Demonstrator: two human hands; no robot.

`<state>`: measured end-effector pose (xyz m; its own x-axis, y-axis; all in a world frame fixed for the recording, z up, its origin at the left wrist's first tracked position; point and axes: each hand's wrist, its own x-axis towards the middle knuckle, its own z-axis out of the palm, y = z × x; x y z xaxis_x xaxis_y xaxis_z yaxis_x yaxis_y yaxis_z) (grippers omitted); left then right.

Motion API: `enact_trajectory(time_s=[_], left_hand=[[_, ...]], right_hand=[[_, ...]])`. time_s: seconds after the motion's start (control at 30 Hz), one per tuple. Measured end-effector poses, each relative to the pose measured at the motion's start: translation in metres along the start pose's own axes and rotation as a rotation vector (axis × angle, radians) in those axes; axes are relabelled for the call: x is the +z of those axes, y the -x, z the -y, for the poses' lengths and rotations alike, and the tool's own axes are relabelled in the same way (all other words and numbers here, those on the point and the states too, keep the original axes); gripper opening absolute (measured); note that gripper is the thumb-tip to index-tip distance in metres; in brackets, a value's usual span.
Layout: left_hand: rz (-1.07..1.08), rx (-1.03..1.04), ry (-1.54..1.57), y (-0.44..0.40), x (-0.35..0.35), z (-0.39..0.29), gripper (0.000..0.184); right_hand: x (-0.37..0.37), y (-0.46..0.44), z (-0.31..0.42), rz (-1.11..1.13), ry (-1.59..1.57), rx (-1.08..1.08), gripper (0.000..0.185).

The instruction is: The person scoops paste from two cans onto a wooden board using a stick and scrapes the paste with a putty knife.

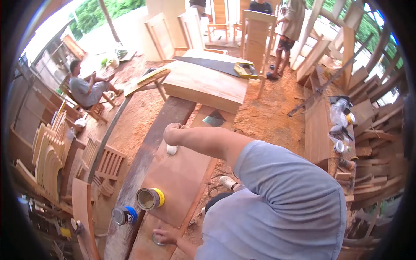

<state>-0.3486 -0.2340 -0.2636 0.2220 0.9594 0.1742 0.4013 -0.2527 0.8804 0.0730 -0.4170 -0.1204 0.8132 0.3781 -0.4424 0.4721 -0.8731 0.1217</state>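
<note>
Nearest to us, our left hand (167, 236) has its grip closed on a round lid (158, 239), low over the tabletop (149, 232). Just beyond, an open tin (149, 199) with a yellow band lies tilted on or against the near part of a flat wooden board (180, 184), and a dark tin (124, 215) with a blue band is beside it, toward the tabletop's outer side. Our right hand (173, 133) reaches over the far part of the board, fingers curled; we cannot tell how narrow its grip is or whether it holds anything. A white wad (172, 149) is right by it, and past it we see a dark, shiny flat piece (214, 118). Farther off, a handsaw (212, 64) with a yellow handle lies on a thick wooden block (206, 86). Beyond, to the left, a person (86, 89) sits on a chair; wooden chairs (219, 19) stand in the background.
</note>
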Motion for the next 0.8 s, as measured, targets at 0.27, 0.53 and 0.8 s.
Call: enact_trajectory(time_s=[0.27, 0.53, 0.8], left_hand=[[0.079, 0.024, -0.587, -0.056, -0.044, 0.037, 0.054], [0.258, 0.057, -0.834, -0.038, -0.052, -0.015, 0.060], [0.243, -0.110, 0.233, -0.075, -0.050, -0.077, 0.038]], right_hand=[[0.048, 0.061, -0.129, -0.429, -0.910, -0.143, 0.030], [0.181, 0.105, -0.096, -0.072, -1.675, 0.013, 0.034], [0.179, 0.089, -0.066, -0.362, -1.697, -0.034, 0.026]])
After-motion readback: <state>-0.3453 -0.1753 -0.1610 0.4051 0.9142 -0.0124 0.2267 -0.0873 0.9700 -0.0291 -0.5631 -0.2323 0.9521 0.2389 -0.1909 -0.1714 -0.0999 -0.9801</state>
